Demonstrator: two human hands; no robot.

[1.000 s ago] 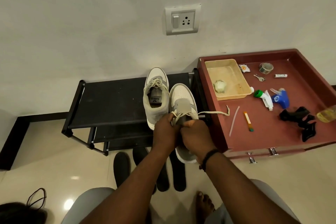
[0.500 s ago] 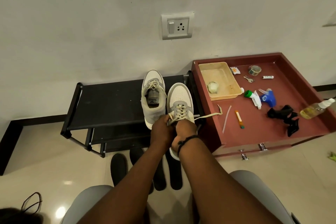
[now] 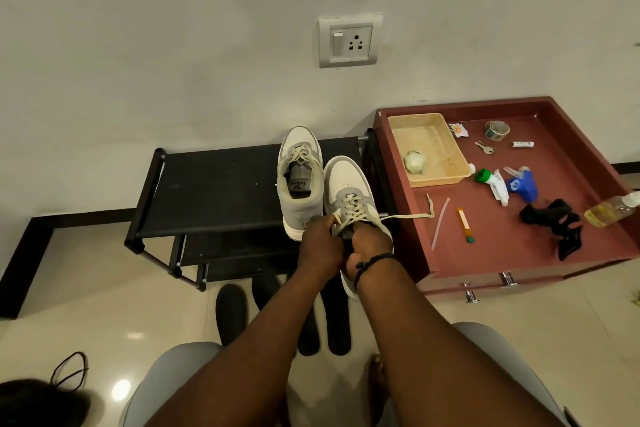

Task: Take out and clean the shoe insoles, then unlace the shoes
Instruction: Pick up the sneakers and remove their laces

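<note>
Grip: both hands curled at the lace area of the nearer shoe (image 3: 349, 184). Left hand (image 3: 320, 246) pinches the lace (image 3: 353, 215) at the near eyelets; right hand (image 3: 369, 246) is closed around the shoe's collar and tongue, fingers partly hidden, a black band at the wrist. One free lace end runs right from the shoe and lies across the edge of the red tray (image 3: 588, 156). The shoe is held at the near right corner of the black shoe rack (image 3: 214, 191), toe pointing to the far wall. Second shoe (image 3: 299, 184) stands on the rack just to its left, touching it, laces in place. Dark insoles (image 3: 230, 308) lie on the floor below the rack, near the person's knees. Tray holds a yellow basket (image 3: 446, 149), a blue spray head (image 3: 521, 184), keys (image 3: 485, 148), a bottle (image 3: 611, 210) at the right edge. Wall socket (image 3: 349, 42) above the shoes.
</note>
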